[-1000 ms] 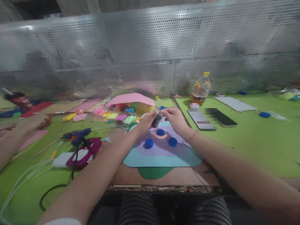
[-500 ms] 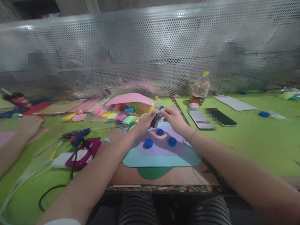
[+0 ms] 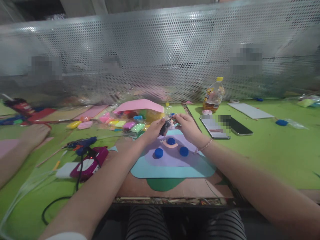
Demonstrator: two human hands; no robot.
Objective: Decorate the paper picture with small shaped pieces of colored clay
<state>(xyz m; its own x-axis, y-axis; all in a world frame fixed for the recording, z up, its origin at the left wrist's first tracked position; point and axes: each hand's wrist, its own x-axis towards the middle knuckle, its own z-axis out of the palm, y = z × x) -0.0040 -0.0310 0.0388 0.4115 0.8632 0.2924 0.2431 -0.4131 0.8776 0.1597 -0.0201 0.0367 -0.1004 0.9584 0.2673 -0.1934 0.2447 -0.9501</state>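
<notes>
Dark object (image 3: 163, 129) at three o'clock of my left grip (image 3: 153, 131), grasped there; long axis unclear; right grip (image 3: 187, 126) farther, its hold I cannot tell.

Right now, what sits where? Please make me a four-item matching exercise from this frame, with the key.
1. Left hand
2. Peach strip
3. Large bottle
4. Glue gun

A. Topped with a yellow cap
B. Beside a magenta object
C. Holding a small dark item
D. Curved, on the lavender sheet

Pairs: 1-C, 2-D, 3-A, 4-B
</notes>
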